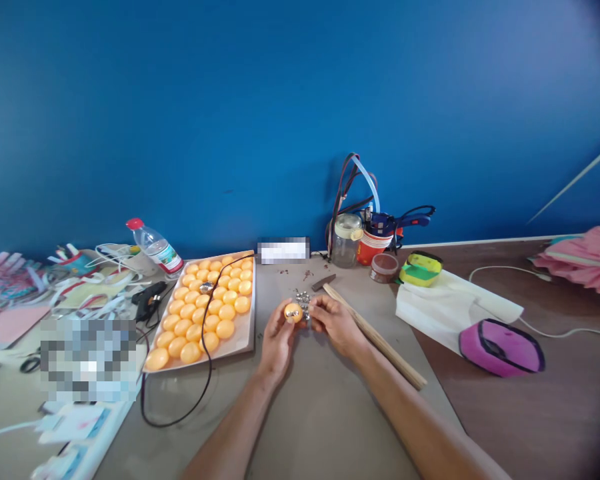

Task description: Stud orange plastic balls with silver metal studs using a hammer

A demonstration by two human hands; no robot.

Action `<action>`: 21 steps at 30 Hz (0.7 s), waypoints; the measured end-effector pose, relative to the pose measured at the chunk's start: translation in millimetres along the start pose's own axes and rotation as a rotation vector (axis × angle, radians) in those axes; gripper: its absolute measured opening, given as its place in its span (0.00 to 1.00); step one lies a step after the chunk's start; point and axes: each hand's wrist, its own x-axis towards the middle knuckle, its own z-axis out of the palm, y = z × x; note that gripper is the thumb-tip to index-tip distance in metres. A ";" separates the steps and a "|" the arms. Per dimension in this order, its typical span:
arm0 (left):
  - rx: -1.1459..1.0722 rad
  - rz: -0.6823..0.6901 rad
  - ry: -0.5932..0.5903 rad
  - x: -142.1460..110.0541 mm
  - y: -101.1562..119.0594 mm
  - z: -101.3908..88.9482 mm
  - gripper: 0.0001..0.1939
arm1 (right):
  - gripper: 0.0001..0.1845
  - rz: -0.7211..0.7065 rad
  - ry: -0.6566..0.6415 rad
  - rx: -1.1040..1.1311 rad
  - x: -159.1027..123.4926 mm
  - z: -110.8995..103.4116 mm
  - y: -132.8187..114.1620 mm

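Note:
My left hand (pixel 276 350) is closed around an orange ball (pixel 293 308) that looks like a ping-pong ball, with small shiny metal pieces on its upper face. Just right of it, my right hand (pixel 337 325) has thumb and fingers pinched together; what they hold, if anything, is too small to make out. Between and beyond the hands lies a loose pile of small silvery metal pieces (pixel 302 295). A shallow white box (pixel 253 330) on the left is filled with rows of similar orange balls (pixel 200 331). One shiny metallic item (pixel 207 288) sits among them.
A hammer (pixel 380 340) with a wooden handle lies beside my right forearm. Behind stand a glass jar (pixel 347 247), a red cup (pixel 367 251) and a blue-handled tool (pixel 383 223). A black cable (pixel 210 380) loops across the box. Left are a bottle (pixel 160 250) and clutter; right, a magenta band (pixel 490 350).

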 end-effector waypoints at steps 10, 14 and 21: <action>-0.141 0.009 0.070 5.4 6.8 2.9 0.17 | 0.12 -0.361 0.087 -0.975 1.5 -25.2 14.8; -0.121 -0.016 0.066 4.7 6.9 3.7 0.15 | 0.12 -0.441 0.082 -0.964 0.7 -23.4 13.1; -0.179 -0.020 0.044 5.4 10.2 3.7 0.13 | 0.12 -0.426 0.214 -1.114 3.1 -34.1 6.4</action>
